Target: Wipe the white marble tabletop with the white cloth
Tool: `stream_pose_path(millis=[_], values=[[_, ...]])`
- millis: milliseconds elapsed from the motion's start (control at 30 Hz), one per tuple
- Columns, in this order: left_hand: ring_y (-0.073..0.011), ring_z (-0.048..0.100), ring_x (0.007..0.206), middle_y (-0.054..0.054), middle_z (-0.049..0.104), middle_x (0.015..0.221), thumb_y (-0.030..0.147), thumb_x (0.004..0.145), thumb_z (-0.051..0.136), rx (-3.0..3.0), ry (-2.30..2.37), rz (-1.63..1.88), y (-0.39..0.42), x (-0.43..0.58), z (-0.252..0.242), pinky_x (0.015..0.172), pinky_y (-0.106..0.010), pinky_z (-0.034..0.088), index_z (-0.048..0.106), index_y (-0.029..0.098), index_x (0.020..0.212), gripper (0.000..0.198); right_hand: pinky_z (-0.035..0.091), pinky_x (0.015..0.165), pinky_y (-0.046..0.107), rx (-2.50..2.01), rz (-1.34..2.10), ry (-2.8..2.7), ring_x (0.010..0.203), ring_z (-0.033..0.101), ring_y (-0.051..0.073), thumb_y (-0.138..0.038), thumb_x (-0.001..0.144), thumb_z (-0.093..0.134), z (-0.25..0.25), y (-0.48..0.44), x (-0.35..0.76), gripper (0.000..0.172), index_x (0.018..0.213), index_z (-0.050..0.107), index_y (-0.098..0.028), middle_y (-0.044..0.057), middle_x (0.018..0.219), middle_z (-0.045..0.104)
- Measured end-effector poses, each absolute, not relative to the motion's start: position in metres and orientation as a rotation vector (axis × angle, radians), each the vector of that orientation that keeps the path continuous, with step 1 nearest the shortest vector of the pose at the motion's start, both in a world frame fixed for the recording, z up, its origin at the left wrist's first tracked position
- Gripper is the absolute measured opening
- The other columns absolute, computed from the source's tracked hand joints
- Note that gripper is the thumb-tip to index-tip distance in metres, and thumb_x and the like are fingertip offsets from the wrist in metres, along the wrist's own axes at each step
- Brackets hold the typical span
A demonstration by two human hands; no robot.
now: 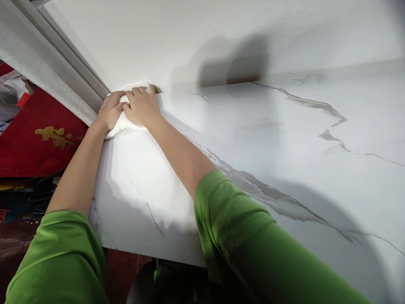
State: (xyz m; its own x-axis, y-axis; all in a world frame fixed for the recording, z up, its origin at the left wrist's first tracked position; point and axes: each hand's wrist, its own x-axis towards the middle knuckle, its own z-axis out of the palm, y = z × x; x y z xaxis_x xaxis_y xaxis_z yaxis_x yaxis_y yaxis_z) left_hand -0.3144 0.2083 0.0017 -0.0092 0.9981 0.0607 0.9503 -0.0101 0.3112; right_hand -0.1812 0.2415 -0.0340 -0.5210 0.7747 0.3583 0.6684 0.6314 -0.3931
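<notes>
A white cloth (122,124) lies bunched on the white marbled countertop (136,169), in the far left corner against the wall. My left hand (110,110) grips the cloth's left part, close to the grey frame. On the right part of the same cloth is my right hand (141,105), its fingers bent over the far edge. The two hands are side by side, thumbs near each other. Parts of the cloth are hidden beneath the palms and fingers.
The white wall (152,38) rises behind the countertop. A grey metal-like frame (68,71) borders the left corner. Beyond it are a red bag-like item (34,131) with a gold print and several piled things. Grey veins and shadows cross the countertop.
</notes>
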Motion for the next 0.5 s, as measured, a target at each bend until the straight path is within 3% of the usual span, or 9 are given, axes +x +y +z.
stream_pose_path(millis=[167,333,500], values=[[-0.022,0.039,0.144,0.001,0.05,0.153,0.034,0.106,0.034,2.111,2.107,0.358,0.209,-0.318,-0.001,0.124,-0.04,0.027,0.049,0.021,0.146,0.044,0.014,0.12,0.075,-1.105,0.257,-2.333,0.14,0.043,0.04,-0.034,0.104,0.024,-0.041,0.244,-0.185,0.053,0.138,0.055,-0.008,0.021,0.141,0.057],[-0.024,0.037,0.146,0.0,0.045,0.156,0.05,0.11,0.018,2.247,2.028,0.279,0.207,-0.323,-0.003,0.126,-0.043,0.025,0.042,0.017,0.149,0.056,0.01,0.123,0.072,-1.118,0.253,-2.32,0.142,0.043,0.039,-0.038,0.105,0.025,-0.042,0.241,-0.183,0.055,0.14,0.055,-0.008,0.02,0.142,0.057],[-0.0256,0.033,0.149,-0.003,0.042,0.161,0.054,0.108,0.025,2.262,1.936,0.365,0.2,-0.329,-0.008,0.128,-0.048,0.022,0.041,0.016,0.15,0.058,0.006,0.123,0.072,-1.082,0.289,-2.303,0.144,0.04,0.039,-0.042,0.104,0.028,-0.043,0.229,-0.176,0.057,0.143,0.053,-0.008,0.021,0.145,0.054]])
